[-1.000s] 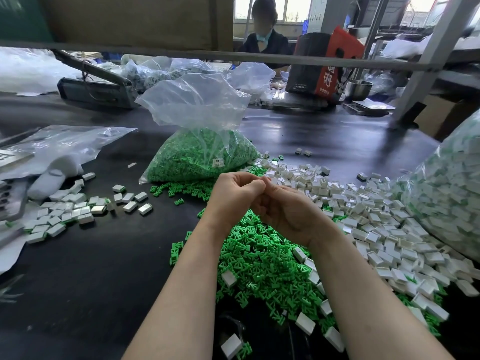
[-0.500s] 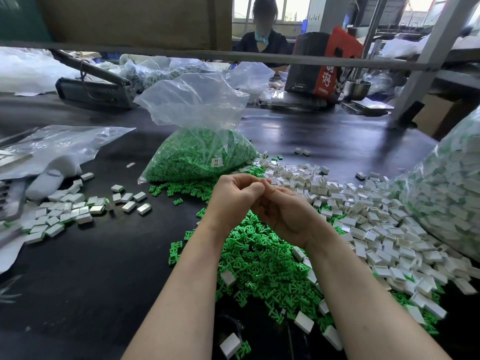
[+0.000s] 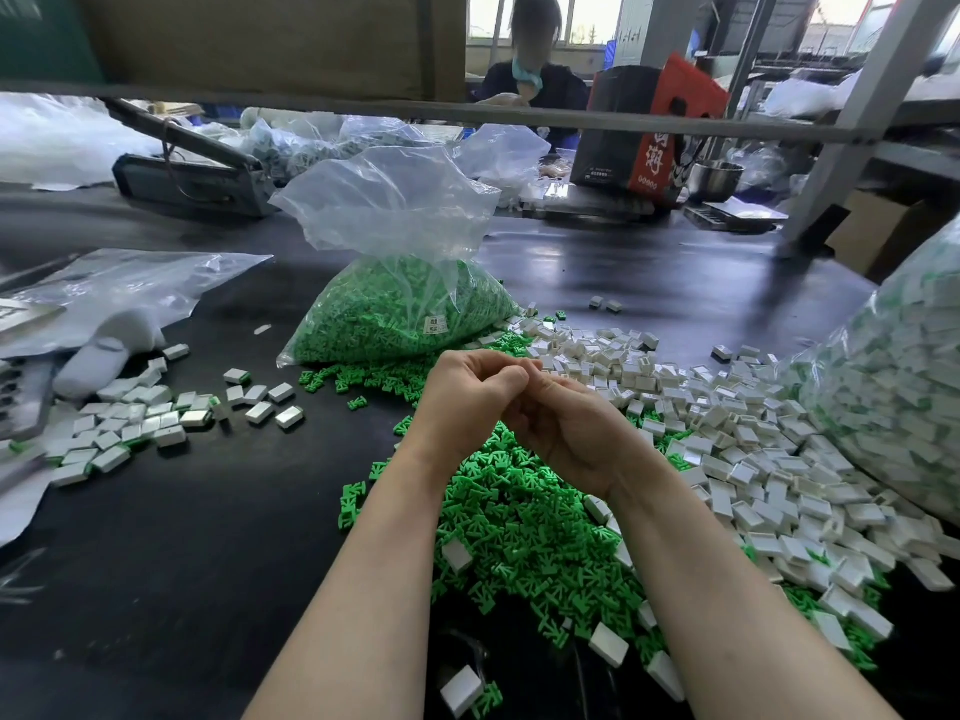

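Clear plastic bag (image 3: 389, 210): stands on the dark tabletop (image 3: 182, 537), mouth open and crumpled upward, bottom half stuffed with small green clips (image 3: 384, 319).
White-shell bag (image 3: 893, 407): another clear one at the right edge, packed full of white shells, cut off by the frame.
Flat bag (image 3: 130, 283): limp, far left, contents hard to make out.
Left hand (image 3: 467, 402): fingers curled in, tips meeting the other one.
Right hand (image 3: 566, 433): curled too. Can't tell if either is pinching a piece, the fingers hide it.
Green pile (image 3: 519, 522): loose clips right under both hands, jumbled and pointing every which way. The heap runs long from the bag's foot toward the near edge.
White pile (image 3: 727, 418): loose shells just right of it, edges mixing.
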Motion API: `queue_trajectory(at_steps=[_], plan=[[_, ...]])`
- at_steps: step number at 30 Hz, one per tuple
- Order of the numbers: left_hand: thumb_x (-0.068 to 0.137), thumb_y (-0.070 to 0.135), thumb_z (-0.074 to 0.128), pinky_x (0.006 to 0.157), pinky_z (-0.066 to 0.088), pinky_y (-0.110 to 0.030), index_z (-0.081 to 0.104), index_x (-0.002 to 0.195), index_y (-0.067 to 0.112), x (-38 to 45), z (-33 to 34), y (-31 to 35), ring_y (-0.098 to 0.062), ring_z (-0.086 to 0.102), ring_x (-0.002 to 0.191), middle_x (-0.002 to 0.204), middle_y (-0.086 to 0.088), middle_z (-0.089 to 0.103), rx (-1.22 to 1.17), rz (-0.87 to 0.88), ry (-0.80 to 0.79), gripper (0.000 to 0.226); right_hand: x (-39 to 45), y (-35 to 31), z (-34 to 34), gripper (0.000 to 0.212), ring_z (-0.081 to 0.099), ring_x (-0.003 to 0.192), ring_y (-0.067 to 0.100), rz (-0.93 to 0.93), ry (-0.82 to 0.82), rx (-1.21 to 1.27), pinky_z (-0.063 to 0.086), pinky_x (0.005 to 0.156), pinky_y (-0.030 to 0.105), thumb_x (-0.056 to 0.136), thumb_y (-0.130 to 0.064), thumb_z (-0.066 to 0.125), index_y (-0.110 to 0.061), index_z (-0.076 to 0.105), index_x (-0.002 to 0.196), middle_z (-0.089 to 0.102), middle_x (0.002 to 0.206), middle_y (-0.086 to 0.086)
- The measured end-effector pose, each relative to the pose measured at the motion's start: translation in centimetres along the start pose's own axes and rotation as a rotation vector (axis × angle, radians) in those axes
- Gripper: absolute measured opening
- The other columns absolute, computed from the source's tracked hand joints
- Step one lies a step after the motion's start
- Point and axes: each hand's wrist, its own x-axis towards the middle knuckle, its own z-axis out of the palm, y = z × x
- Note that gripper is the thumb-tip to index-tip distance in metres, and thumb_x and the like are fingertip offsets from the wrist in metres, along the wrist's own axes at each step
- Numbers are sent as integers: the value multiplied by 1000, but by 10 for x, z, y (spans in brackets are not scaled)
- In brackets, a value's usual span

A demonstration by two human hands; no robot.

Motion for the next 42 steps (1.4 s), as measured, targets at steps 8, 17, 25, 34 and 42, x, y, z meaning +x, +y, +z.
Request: queue_trajectory(at_steps=[8, 17, 25, 34, 42], plan=[[94, 8, 56, 72, 51, -31, 69, 96, 2, -1, -6, -1, -10, 58, 61, 76, -5, 71, 37, 25, -115, 14, 0, -4, -3, 36, 56, 68, 9, 18, -40, 53, 45, 59, 17, 88, -42, 55, -12, 72, 97, 57, 79, 5], [94, 8, 60, 79, 50, -22, 66, 92, 20, -2, -9, -1, -4, 60, 71, 75, 6, 67, 74, 75, -151, 14, -4, -9, -2, 44, 59, 61, 8, 77, -100, 52, 49, 58, 17, 90, -53, 46, -21, 74, 76, 58, 68, -1], [97, 5, 54, 90, 50, -33, 65, 97, 19, 0, -5, -3, -8, 60, 76, 69, 13, 66, 67, 62, -184, 18, -3, -6, -5, 34, 57, 55, 9, 36, -108, 207, 47, 52, 15, 93, -37, 48, -16, 73, 84, 57, 64, 0], [97, 3, 53, 99, 48, -37, 66, 109, 7, -1, -7, -5, -11, 61, 91, 100, -8, 70, 116, 51, -192, 18, -3, -3, -4, 30, 54, 55, 8, 11, -93, 222, 46, 52, 14, 93, -31, 48, -14, 72, 88, 56, 67, 0], [97, 3, 52, 102, 46, -42, 65, 113, 3, -1, -6, -6, -26, 64, 101, 111, -19, 68, 133, 40, -182, 20, -5, -1, -4, 28, 51, 58, 8, -10, -99, 224, 43, 54, 15, 93, -30, 47, -11, 68, 95, 54, 74, 0]])
